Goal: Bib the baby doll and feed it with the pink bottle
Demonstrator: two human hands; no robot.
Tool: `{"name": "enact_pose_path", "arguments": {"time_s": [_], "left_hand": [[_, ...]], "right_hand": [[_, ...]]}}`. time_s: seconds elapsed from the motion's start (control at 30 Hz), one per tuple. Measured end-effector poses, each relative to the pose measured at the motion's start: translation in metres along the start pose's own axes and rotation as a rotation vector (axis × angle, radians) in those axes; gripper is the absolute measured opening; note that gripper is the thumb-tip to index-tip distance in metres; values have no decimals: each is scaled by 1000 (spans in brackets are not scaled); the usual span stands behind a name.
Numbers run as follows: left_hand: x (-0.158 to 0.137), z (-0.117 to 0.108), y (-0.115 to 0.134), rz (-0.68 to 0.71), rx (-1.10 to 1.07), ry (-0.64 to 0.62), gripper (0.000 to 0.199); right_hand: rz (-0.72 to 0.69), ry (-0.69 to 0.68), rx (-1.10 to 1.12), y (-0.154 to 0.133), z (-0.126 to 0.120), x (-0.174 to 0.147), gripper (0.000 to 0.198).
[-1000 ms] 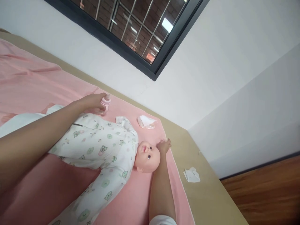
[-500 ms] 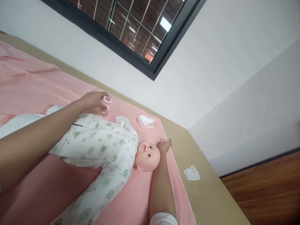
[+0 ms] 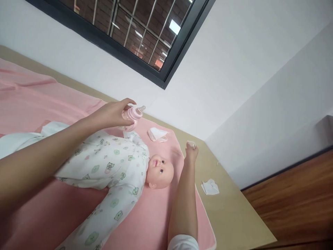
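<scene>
My left hand [image 3: 114,114] is wrapped around a baby bottle [image 3: 135,113] with a pink collar and a clear nipple. The bottle is tilted, its nipple pointing up and to the right, above the doll's far sleeve. Beyond the doll's head, my right hand [image 3: 191,153] is closed on a small clear cap [image 3: 191,143] over the table's edge strip. A baby doll [image 3: 160,172] in a white printed outfit lies on its back between my arms. My left forearm crosses over its lower body and hides part of it.
A pink blanket [image 3: 151,215] covers much of the tan table [image 3: 229,215]. White tissue in clear wrapping [image 3: 157,134] lies near the doll's head, and a folded white tissue [image 3: 210,187] lies farther right. Behind rise a white wall [image 3: 187,104] and a dark-framed window [image 3: 162,78].
My left hand has lifted the bottle and moved it right, turning it more into view. My right hand has moved up and right, away from the doll's head, with the cap.
</scene>
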State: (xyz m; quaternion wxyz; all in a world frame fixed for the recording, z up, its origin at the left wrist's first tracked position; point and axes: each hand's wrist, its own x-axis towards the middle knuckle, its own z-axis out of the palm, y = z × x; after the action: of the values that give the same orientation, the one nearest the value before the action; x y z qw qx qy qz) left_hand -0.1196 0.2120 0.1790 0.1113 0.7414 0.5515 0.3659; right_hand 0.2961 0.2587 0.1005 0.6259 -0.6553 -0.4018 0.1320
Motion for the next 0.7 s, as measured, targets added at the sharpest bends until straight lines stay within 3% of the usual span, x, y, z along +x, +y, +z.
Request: {"name": "enact_pose_path", "arguments": {"time_s": [0.03, 0.1, 0.23, 0.37, 0.53, 0.7], "left_hand": [[-2, 1, 4, 23, -5, -4, 71], [-4, 4, 9, 71, -26, -24, 70], [-10, 8, 15, 136, -49, -67, 71], [-14, 11, 22, 171, -34, -100, 77], [-20, 12, 30, 158, -49, -142, 82], [-25, 9, 36, 173, -79, -137, 85]], "right_hand": [[45, 26, 101, -13, -1, -3, 57], [29, -77, 225, -40, -2, -13, 55], [-145, -358, 318, -89, 7, -52, 64], [-273, -531, 361, -124, 24, -104, 77], [-442, -647, 373, -150, 35, -154, 78], [-464, -680, 372, -152, 39, -168, 77]]}}
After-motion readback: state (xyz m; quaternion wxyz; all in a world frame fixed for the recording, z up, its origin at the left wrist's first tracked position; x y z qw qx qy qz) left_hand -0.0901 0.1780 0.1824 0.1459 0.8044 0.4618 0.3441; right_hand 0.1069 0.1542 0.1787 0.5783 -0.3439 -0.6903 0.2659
